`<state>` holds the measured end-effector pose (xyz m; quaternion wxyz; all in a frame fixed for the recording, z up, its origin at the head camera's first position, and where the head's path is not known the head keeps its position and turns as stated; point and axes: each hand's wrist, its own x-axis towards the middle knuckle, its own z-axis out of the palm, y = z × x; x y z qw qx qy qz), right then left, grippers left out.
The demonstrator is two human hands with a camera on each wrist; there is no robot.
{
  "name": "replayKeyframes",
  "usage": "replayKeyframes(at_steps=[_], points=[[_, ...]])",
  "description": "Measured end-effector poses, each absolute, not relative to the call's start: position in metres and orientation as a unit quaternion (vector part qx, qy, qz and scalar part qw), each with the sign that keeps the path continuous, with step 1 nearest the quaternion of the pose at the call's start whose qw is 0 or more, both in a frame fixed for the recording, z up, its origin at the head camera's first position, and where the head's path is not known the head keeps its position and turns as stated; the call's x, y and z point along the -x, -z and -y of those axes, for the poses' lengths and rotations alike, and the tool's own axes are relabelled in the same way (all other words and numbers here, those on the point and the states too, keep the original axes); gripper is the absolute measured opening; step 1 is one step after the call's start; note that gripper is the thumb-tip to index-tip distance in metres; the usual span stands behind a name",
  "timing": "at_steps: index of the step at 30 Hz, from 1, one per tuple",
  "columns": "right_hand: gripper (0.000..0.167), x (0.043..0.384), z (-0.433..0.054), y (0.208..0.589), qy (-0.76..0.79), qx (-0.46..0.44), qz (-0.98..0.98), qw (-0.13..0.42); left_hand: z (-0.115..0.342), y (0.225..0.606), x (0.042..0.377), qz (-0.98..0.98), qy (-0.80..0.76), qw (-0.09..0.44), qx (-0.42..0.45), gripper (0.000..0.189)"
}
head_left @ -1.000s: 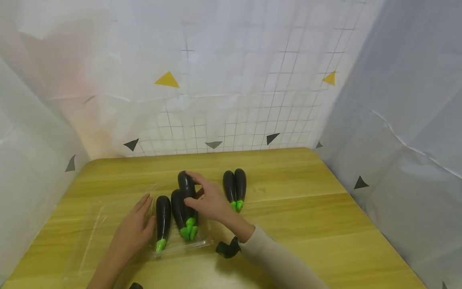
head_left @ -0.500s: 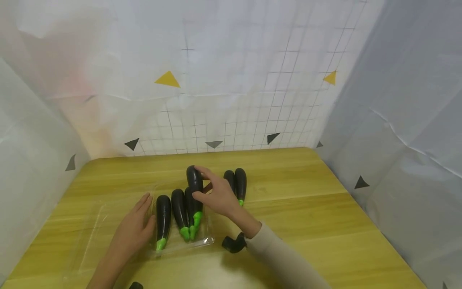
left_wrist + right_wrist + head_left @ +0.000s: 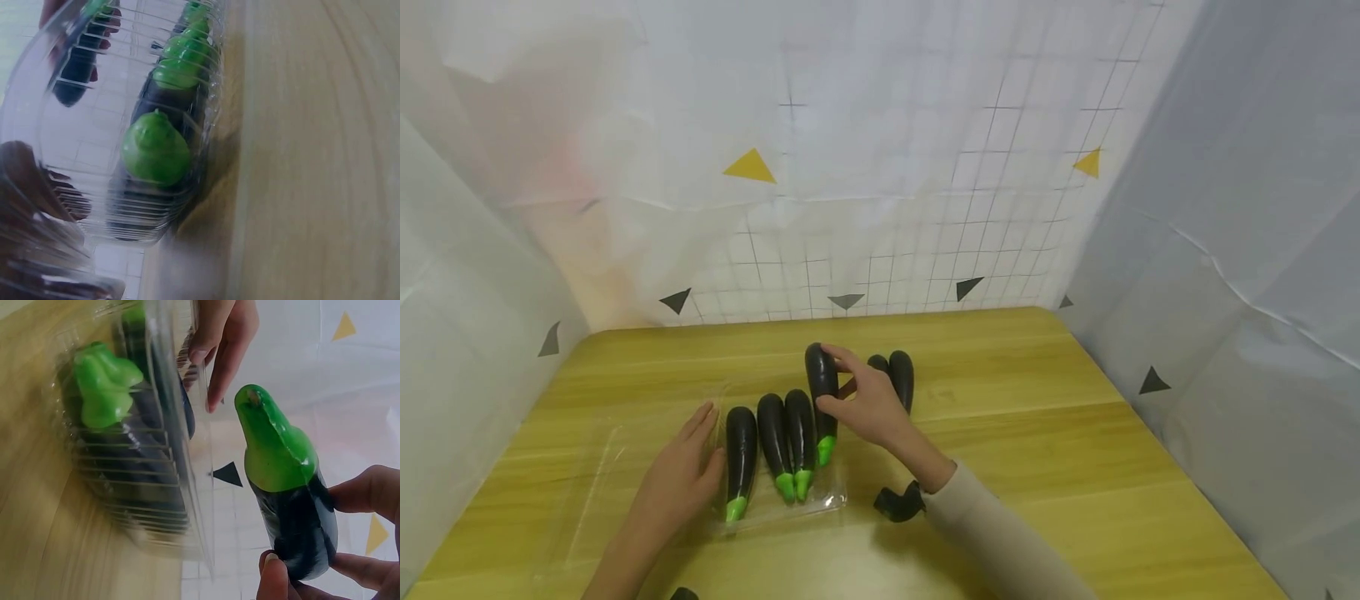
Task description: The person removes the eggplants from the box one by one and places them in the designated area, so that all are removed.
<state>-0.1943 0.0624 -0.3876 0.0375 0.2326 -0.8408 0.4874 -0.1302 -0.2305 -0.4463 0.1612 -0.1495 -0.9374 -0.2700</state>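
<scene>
A person works at a wood-grained bench [image 3: 1037,475] with two bare hands. The right hand [image 3: 867,402] pinches a dark eggplant with a green cap, the held eggplant [image 3: 821,375], its fingers curled on one side and its thumb on the other. The right-wrist view shows this eggplant raised in the air, apart from the clear plastic container [image 3: 833,502]; from the head, its green end overlaps the container's right side.

The left hand [image 3: 677,477] lies at the container's left side, fingers nearly straight and resting against the plastic. A clear, flat lid [image 3: 597,487] spreads open beneath and beyond that hand.

Three eggplants lie in the container, green ends toward the person: a single eggplant [image 3: 741,450] beside the left hand, and a close pair [image 3: 800,433] to its right. Two more eggplants [image 3: 902,375] lie side by side on the bench, partly hidden behind the right hand.
</scene>
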Motion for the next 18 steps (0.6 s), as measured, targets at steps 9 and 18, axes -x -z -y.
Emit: replayKeyframes(at_steps=[9, 18], points=[[0.070, 0.198, -0.073, 0.394, -0.495, -0.221, 0.839, 0.038, 0.229, 0.444, 0.128, 0.939, 0.274, 0.152, 0.144, 0.059], [0.071, 0.201, -0.081, 0.393, -0.496, -0.215, 0.840, 0.047, 0.229, 0.442, 0.127, 0.940, 0.274, 0.146, 0.140, 0.059]])
